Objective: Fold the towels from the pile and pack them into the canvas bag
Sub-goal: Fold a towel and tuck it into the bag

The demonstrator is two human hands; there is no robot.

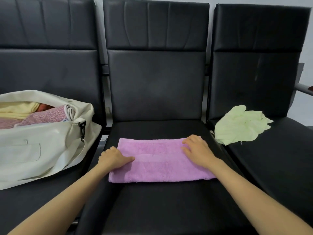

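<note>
- Towel point(159, 160): purple, folded into a long rectangle, lying flat across the front half of the middle seat point(152, 209).
- Left hand point(113, 158): at the towel's left end. The thumb lies on top and the fingers are curled down round the edge, pinching it.
- Right hand point(197, 150): laid palm-down on the towel's far right part. The fingers are straight and slightly spread, and it grips nothing.
- Bag point(42, 150): cream canvas, on the left seat point(25, 200), just beside the middle seat. Its mouth gapes open and its near corner overhangs the gap between the seats.
- Bag contents: a pink patterned towel point(47, 116) and a yellow towel point(17, 109), both folded. More lies beneath them, too hidden to tell.
- Bag fittings: a black clip point(82, 129) hangs at the right end, and a patch pocket point(25, 151) is stitched on the near side.
- Green towel point(240, 126): pale, crumpled and unfolded, at the back left of the right seat point(279, 158), apart from the purple one.
- Seats: three black padded chairs in a row, with creased backrests.
- Armrest point(304, 89): a metal bar at the far right edge.
</note>
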